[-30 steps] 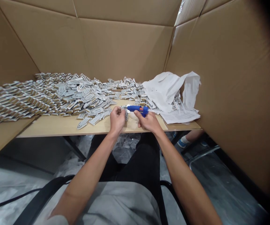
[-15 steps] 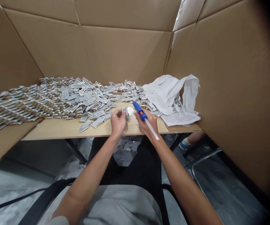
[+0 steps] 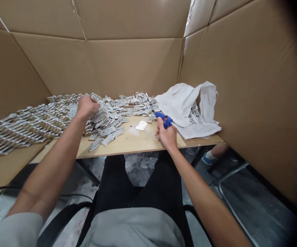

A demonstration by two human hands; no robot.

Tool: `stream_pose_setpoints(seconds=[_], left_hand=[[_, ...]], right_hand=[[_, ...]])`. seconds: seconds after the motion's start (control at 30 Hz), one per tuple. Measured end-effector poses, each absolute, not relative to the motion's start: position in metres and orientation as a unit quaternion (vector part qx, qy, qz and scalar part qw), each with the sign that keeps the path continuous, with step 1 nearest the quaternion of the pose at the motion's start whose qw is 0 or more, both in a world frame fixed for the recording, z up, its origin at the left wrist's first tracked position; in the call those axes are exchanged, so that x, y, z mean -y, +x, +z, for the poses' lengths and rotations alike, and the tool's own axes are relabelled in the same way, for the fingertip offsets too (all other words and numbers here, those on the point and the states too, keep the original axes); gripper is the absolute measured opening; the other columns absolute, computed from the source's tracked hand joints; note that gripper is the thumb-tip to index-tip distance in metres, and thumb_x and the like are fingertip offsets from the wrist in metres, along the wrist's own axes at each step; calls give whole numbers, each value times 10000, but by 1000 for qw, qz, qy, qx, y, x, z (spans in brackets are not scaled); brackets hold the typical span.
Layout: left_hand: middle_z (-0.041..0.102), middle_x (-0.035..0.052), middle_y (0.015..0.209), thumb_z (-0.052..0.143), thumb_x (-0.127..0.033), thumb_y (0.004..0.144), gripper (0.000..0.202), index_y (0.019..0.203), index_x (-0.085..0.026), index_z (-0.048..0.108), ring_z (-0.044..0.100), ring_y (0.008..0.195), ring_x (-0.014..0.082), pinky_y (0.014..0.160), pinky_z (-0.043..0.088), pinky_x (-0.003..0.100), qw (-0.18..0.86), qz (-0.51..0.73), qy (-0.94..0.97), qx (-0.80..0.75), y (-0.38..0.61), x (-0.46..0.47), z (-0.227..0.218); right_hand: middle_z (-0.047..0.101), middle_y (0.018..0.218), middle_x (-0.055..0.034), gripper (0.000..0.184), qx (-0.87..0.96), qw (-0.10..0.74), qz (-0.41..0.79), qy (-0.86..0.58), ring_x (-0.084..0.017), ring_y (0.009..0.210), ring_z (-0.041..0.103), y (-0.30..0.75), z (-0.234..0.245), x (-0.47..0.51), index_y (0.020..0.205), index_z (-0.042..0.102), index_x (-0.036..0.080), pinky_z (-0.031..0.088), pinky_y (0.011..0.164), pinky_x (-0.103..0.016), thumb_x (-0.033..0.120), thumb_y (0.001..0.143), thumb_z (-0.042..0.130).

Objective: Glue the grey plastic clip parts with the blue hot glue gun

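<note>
My right hand (image 3: pixel 166 134) rests at the near edge of the wooden table (image 3: pixel 127 144), closed around a blue glue gun (image 3: pixel 163 119) whose tip points up and left. My left hand (image 3: pixel 87 105) reaches out over the heap of small grey-and-white parts (image 3: pixel 60 115) on the left, fingers curled as a fist; what they hold, if anything, is hidden. A small white slip (image 3: pixel 141 125) lies on the bare tabletop between my hands.
Crumpled white paper (image 3: pixel 189 103) covers the table's right end, with more grey parts under it. Cardboard walls (image 3: pixel 241 85) enclose the table at the back and both sides. Another person's foot (image 3: pixel 210 156) shows below the table on the right.
My left hand left the spot beside the glue gun and swung far left onto the heap. My right hand drew the glue gun back to the right and turned it.
</note>
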State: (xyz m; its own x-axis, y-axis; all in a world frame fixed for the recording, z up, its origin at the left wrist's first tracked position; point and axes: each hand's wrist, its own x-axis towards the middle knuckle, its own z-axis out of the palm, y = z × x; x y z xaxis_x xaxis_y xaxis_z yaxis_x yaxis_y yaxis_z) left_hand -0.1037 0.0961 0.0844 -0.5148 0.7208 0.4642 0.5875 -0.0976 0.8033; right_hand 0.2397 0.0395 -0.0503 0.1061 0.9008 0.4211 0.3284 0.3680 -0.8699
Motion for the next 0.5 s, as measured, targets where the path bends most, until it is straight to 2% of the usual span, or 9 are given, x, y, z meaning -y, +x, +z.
stream_pose_setpoints(seconds=[0.1,0.27,0.37,0.43,0.5], left_hand=[[431,-55,499,829,26,661,213,653,-119,672,494,722,177,1069,416,413,30,400,541,-739,-95,-108,91],[509,-7,595,787,-12,736,200,648,-113,639,548,842,206,1062,431,421,-17,343,563,-752,-81,-128,88],[659,92,839,707,26,757,111,799,-70,673,550,999,240,1059,423,424,-90,278,607,-739,-78,-134,88],[680,154,1063,660,11,799,183,975,-32,688,522,1091,249,1063,412,416,-119,259,634,-719,-71,-136,86],[669,170,1148,633,-54,853,212,1056,-37,693,517,1111,257,1048,420,401,-134,242,655,-704,-58,-139,81]], right_hand=[[655,607,-31,630,538,596,300,-515,-198,474,640,237,-51,-42,778,601,236,484,439,-292,833,918,459],[626,580,-27,606,526,611,325,-495,-199,481,641,231,-47,-39,757,593,231,470,412,-284,822,883,548],[620,561,-29,598,505,620,341,-494,-203,462,622,231,-46,-37,733,593,234,443,392,-288,818,860,582],[634,573,-35,582,502,621,329,-503,-208,475,623,233,-47,-38,716,597,236,466,439,-303,796,876,569],[670,631,-53,543,521,614,299,-512,-232,561,660,237,-48,-40,714,604,239,518,555,-331,743,909,544]])
